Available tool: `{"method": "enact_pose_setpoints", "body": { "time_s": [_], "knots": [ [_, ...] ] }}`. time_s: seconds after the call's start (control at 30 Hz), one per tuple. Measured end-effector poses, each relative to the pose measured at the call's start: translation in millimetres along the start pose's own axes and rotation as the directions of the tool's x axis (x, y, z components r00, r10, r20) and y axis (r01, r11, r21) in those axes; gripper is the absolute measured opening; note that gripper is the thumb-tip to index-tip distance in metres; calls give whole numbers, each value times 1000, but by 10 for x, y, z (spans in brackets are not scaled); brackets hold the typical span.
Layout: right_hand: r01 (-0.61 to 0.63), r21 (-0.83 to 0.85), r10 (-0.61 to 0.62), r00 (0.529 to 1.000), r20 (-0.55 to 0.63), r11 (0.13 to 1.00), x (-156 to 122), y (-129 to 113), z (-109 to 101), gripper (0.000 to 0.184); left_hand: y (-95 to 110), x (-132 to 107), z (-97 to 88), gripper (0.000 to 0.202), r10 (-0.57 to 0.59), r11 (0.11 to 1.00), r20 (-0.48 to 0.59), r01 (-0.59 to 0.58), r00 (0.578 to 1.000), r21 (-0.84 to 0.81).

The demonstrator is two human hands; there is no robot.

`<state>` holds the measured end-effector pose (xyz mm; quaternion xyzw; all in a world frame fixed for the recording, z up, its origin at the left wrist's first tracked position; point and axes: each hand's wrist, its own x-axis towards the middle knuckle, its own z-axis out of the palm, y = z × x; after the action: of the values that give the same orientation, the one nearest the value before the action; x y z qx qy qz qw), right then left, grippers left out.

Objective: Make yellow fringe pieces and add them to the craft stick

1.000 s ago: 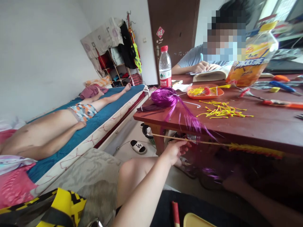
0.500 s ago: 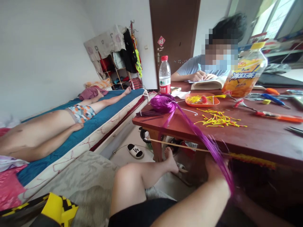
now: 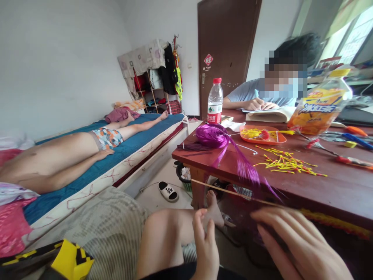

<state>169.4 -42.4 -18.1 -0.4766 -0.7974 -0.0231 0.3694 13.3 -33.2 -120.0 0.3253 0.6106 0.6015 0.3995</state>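
My left hand (image 3: pixel 205 244) is raised low in the middle, in front of my bent knee, with its fingers apart and nothing seen in them. To the right, my right hand (image 3: pixel 300 239) reaches in just below the table edge, slightly blurred. Its fingers are stretched out, close to a thin wooden stick (image 3: pixel 230 190) that runs along under the table edge. Faint dark purple strands may lie between the hands; I cannot make them out. Above, a bundle of shiny purple strands (image 3: pixel 211 135) lies on the table corner, its loose ends hanging over the edge.
On the red-brown table (image 3: pixel 335 198) are yellow tied pieces (image 3: pixel 287 161), an orange tray (image 3: pixel 264 140), a water bottle (image 3: pixel 215 102) and a tea bottle (image 3: pixel 319 107). A person writes in a book (image 3: pixel 269 114) opposite. Another person lies on the bed (image 3: pixel 140 136) at left.
The purple strands were stretched down past the table edge to the lower right; now their ends hang short and loose. Both my hands have come into clear view. The camera has turned slightly left.
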Motion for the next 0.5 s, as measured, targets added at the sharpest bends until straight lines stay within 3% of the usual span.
{"method": "enact_pose_setpoints", "body": {
  "time_s": [0.07, 0.2, 0.37, 0.5],
  "knots": [
    [97, -166, -111, 991, -80, 981, 405, -6, 74, 33, 110, -7, -37, 23, 89, 994, 25, -91, 996, 57],
    [155, -330, -158, 987, 19, 931, 888, 31, 364, 41, 313, 13, -38, 20, 234, 969, 62, -238, 970, 71],
    [246, -407, -240, 968, 69, 880, 746, 200, 476, 46, 475, 65, -85, 22, 340, 934, 83, -347, 937, 89],
    [254, -431, -272, 962, 21, 866, 634, 254, 365, 50, 604, 170, -82, 18, 510, 838, 113, -522, 853, 161]
  ]
}}
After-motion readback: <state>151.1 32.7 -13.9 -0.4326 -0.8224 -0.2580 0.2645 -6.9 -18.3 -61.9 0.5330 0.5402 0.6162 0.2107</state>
